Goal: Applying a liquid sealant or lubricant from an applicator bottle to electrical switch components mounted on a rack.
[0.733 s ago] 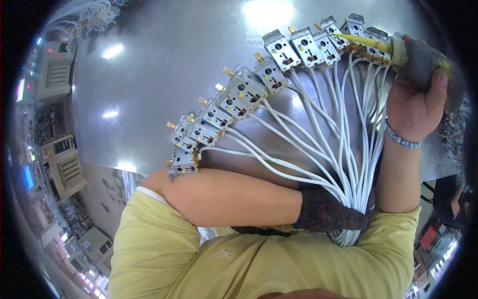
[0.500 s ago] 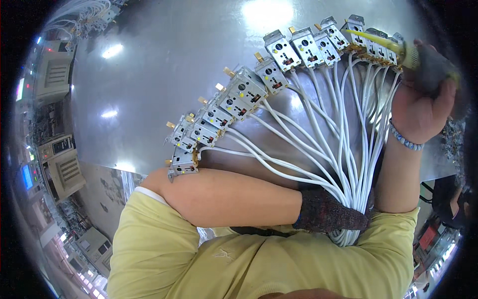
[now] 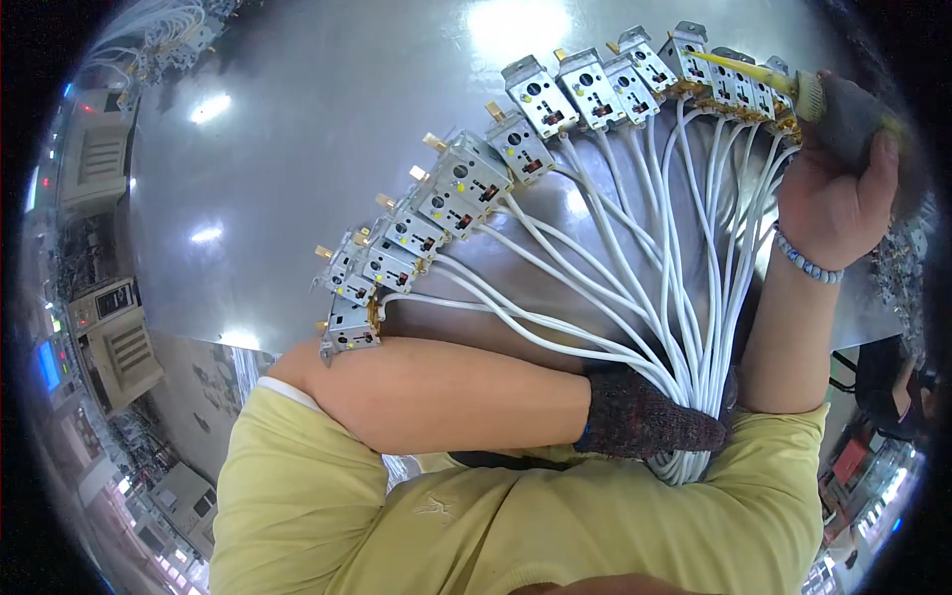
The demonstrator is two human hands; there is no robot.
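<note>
One yellow tool (image 3: 754, 71) in rt hand (image 3: 833, 198), tip left

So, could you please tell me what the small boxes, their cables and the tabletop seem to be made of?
Small boxes: likely bare sheet metal, grey and shiny, with brass-coloured tabs.
Cables: white, smooth, probably plastic-sheathed.
Tabletop: brushed metal, seemingly, mirroring the ceiling lights.

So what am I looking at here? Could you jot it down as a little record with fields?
Surface: shiny grey metal table
Main things: a fanned row of small metal switch units with brass tabs, each on a white cable
Left hand: in a dark knit glove, gripping the white cables where they gather into one bundle
Right hand: bare, beaded bracelet at the wrist, holding a yellow-shafted tool against the far-right units
Clothing: yellow shirt
</note>
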